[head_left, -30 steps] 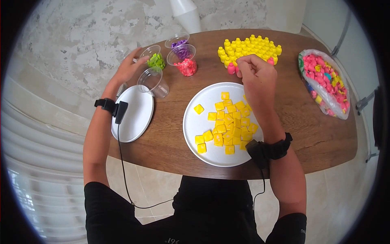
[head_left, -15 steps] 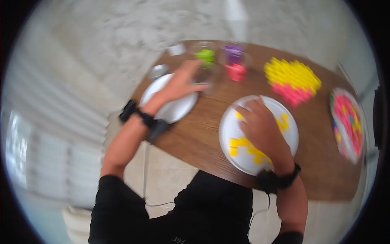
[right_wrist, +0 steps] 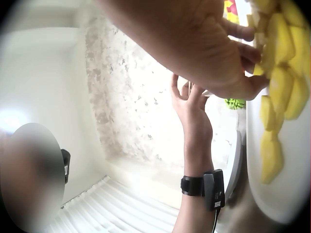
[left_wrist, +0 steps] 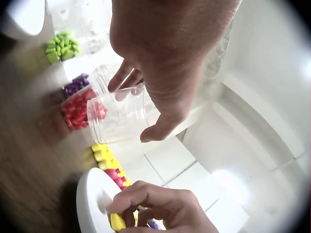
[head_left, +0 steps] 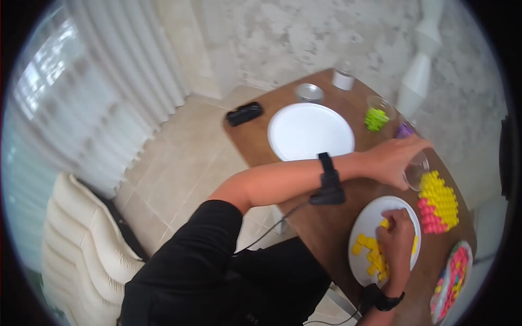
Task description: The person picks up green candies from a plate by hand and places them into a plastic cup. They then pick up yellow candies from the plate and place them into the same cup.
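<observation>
My left hand (head_left: 392,158) grips a clear plastic cup (left_wrist: 119,119), thumb on one side and fingers on the other. The cup is tilted in the left wrist view, with nothing visible inside. My right hand (head_left: 398,236) is over a white plate (head_left: 370,217) of yellow square pieces (head_left: 371,251). Its fingertips pinch a yellow piece (left_wrist: 117,222) in the left wrist view. In the right wrist view, more yellow pieces (right_wrist: 281,92) lie heaped beside the fingers. The cup's far side is partly hidden by my left hand in the head view.
Yellow bottle-shaped pieces (head_left: 439,196) and pink ones (head_left: 429,216) stand grouped beyond the plate. Cups hold green (head_left: 375,119), purple (head_left: 404,130) and red pieces (left_wrist: 77,110). A second white plate (head_left: 310,133), a black case (head_left: 244,114) and a bag of mixed pieces (head_left: 452,280) are also on the table.
The head view has swung left. My left hand has left the table's left side and moved right, now holding the clear cup. My right hand has come from the bottle-shaped pieces to the plate.
</observation>
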Action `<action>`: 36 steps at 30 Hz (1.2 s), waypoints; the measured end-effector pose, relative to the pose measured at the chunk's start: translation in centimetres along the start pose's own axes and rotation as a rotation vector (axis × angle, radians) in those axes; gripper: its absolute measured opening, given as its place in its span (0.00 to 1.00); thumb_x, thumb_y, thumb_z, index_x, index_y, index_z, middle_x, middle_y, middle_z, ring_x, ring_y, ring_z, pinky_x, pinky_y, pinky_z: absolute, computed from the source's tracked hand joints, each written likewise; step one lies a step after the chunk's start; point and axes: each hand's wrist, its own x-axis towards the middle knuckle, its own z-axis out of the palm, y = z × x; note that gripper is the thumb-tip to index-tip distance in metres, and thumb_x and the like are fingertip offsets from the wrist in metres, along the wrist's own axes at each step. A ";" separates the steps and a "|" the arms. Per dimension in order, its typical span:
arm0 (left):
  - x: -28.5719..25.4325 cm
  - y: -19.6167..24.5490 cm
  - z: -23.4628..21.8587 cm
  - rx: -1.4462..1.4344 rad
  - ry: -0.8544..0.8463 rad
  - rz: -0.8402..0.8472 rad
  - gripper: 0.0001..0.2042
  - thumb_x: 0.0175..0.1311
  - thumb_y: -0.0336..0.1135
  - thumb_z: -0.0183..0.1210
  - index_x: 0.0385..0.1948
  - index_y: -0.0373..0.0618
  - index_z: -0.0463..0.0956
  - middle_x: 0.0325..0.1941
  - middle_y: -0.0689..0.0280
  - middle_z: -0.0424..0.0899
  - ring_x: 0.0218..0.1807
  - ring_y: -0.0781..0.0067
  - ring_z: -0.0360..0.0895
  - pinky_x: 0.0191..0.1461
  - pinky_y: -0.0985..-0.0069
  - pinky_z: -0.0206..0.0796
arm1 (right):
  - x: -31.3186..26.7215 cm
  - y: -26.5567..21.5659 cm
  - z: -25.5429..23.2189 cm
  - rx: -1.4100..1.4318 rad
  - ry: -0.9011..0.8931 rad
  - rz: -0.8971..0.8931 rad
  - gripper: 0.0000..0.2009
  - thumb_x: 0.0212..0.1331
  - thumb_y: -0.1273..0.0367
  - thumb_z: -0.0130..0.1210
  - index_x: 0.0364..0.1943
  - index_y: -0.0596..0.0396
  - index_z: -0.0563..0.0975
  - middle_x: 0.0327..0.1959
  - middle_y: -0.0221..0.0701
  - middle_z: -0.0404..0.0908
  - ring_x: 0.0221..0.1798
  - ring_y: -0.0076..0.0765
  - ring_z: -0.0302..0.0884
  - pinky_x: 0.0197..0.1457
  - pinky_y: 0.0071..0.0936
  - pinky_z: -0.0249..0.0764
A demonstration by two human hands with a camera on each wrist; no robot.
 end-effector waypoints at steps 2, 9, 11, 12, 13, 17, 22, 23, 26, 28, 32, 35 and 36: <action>0.2 0.3 1.2 -0.069 0.006 0.043 0.51 0.42 0.34 0.78 0.75 0.47 0.61 0.59 0.53 0.75 0.52 0.51 0.82 0.52 0.59 0.79 | 0.2 -1.3 -0.9 0.033 -0.040 0.111 0.14 0.47 0.78 0.65 0.42 0.61 0.85 0.33 0.41 0.81 0.34 0.47 0.81 0.41 0.41 0.77; -1.3 0.2 3.0 -0.269 -0.022 -0.105 0.53 0.45 0.32 0.82 0.79 0.47 0.61 0.71 0.57 0.76 0.65 0.62 0.80 0.71 0.67 0.75 | -0.1 -1.8 -2.2 0.124 0.039 0.149 0.09 0.50 0.77 0.67 0.37 0.59 0.85 0.29 0.38 0.80 0.29 0.42 0.80 0.36 0.36 0.76; -1.4 0.0 2.7 -0.276 0.007 -0.114 0.56 0.40 0.30 0.84 0.79 0.50 0.61 0.64 0.60 0.82 0.60 0.63 0.82 0.68 0.66 0.76 | 0.0 -2.3 -3.4 0.154 0.122 0.213 0.08 0.51 0.78 0.67 0.36 0.59 0.84 0.27 0.35 0.79 0.27 0.36 0.78 0.33 0.33 0.74; -1.5 0.0 2.6 -0.248 0.008 -0.093 0.57 0.40 0.30 0.84 0.79 0.50 0.61 0.64 0.60 0.82 0.60 0.64 0.82 0.67 0.66 0.76 | 0.0 -2.3 -3.7 0.197 0.202 0.228 0.07 0.52 0.79 0.67 0.36 0.58 0.84 0.24 0.33 0.78 0.24 0.30 0.76 0.30 0.30 0.72; -1.7 0.4 2.4 -0.214 0.012 -0.071 0.58 0.39 0.30 0.85 0.79 0.51 0.60 0.64 0.60 0.82 0.61 0.64 0.82 0.66 0.65 0.76 | -0.1 -2.0 -3.7 0.190 0.221 0.252 0.07 0.52 0.79 0.67 0.36 0.58 0.84 0.24 0.33 0.78 0.24 0.30 0.76 0.30 0.30 0.72; -2.1 1.8 2.5 -0.244 -0.108 -0.172 0.59 0.38 0.30 0.85 0.80 0.53 0.59 0.66 0.59 0.81 0.63 0.64 0.81 0.66 0.65 0.75 | 0.0 -1.9 -3.8 0.340 0.569 0.263 0.06 0.58 0.79 0.68 0.38 0.56 0.85 0.25 0.26 0.80 0.25 0.19 0.74 0.28 0.22 0.68; -2.4 2.4 3.7 -0.301 -0.058 -0.119 0.64 0.39 0.30 0.87 0.83 0.52 0.52 0.68 0.60 0.81 0.66 0.64 0.80 0.70 0.64 0.73 | 0.3 -2.1 -2.7 0.409 0.653 0.178 0.06 0.62 0.78 0.68 0.41 0.56 0.85 0.30 0.27 0.85 0.28 0.19 0.77 0.29 0.21 0.68; -2.6 2.3 4.0 -0.304 -0.063 -0.121 0.64 0.39 0.30 0.87 0.83 0.52 0.52 0.68 0.60 0.81 0.66 0.64 0.80 0.70 0.64 0.73 | 0.3 -2.2 -2.4 0.421 0.633 0.177 0.06 0.62 0.78 0.68 0.42 0.56 0.85 0.32 0.27 0.85 0.28 0.20 0.78 0.29 0.21 0.69; -2.9 1.9 5.0 -0.373 -0.078 -0.145 0.67 0.41 0.29 0.87 0.85 0.52 0.46 0.67 0.60 0.81 0.69 0.63 0.80 0.73 0.63 0.71 | 0.4 -2.4 -2.3 0.430 0.602 0.194 0.07 0.63 0.77 0.68 0.43 0.57 0.85 0.33 0.28 0.86 0.29 0.21 0.79 0.29 0.22 0.71; -2.9 1.8 5.1 -0.399 -0.099 -0.162 0.68 0.42 0.28 0.86 0.85 0.53 0.42 0.67 0.60 0.82 0.70 0.64 0.78 0.76 0.62 0.69 | 0.4 -2.3 -2.4 0.423 0.595 0.207 0.07 0.63 0.78 0.67 0.44 0.58 0.85 0.34 0.29 0.86 0.29 0.22 0.80 0.30 0.23 0.71; -2.7 2.2 4.5 -0.508 -0.124 -0.271 0.65 0.42 0.27 0.85 0.84 0.50 0.47 0.66 0.60 0.82 0.71 0.66 0.78 0.77 0.61 0.69 | 0.4 -2.3 -2.5 0.435 0.574 0.203 0.08 0.63 0.77 0.66 0.45 0.59 0.86 0.36 0.32 0.87 0.28 0.25 0.81 0.30 0.25 0.73; -2.8 1.1 4.5 -0.614 -0.222 -0.344 0.59 0.42 0.26 0.84 0.81 0.44 0.55 0.66 0.61 0.83 0.71 0.67 0.78 0.77 0.63 0.69 | 0.3 -2.2 -2.3 0.411 0.554 0.186 0.08 0.63 0.76 0.66 0.44 0.59 0.86 0.38 0.34 0.88 0.28 0.27 0.82 0.29 0.25 0.73; -3.0 1.0 4.5 -0.571 -0.251 -0.330 0.55 0.42 0.26 0.84 0.78 0.43 0.59 0.67 0.61 0.82 0.70 0.67 0.78 0.77 0.64 0.69 | 0.3 -2.1 -2.1 0.390 0.537 0.170 0.07 0.62 0.76 0.66 0.44 0.59 0.86 0.39 0.34 0.88 0.28 0.28 0.83 0.29 0.25 0.73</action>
